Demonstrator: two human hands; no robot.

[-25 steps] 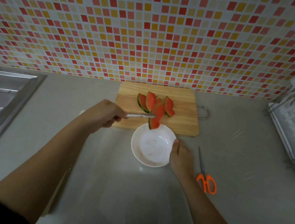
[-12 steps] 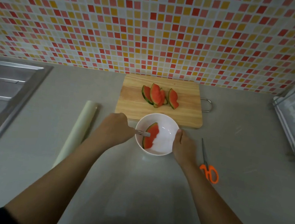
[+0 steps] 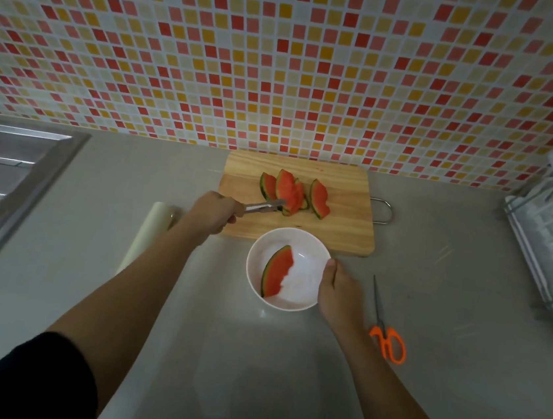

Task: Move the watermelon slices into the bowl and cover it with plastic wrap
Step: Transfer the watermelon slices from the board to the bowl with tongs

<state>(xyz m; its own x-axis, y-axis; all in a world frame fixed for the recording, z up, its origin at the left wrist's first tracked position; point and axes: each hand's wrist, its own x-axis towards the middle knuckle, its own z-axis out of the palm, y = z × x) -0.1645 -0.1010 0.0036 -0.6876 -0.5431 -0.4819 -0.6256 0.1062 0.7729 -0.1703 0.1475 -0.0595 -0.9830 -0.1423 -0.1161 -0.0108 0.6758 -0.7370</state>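
One watermelon slice lay in the glossy white bowl, red flesh up, its green rind curving along the left edge. Half a second earlier the metal tongs had been lowered into the bowl with it. They had since returned to the wooden cutting board, tips against the nearest of the remaining slices, thin wedges leaning overlapped. The first transfer appeared complete and the second beginning; whether the tips had closed on the flesh could not be told.

The left hand had its fingers wrapped round the tong handles. The right hand cupped the bowl's side, thumb on the rim.

A pale cylindrical plastic wrap roll lay untouched on the smooth grey tabletop, and orange-handled scissors lay to the right.
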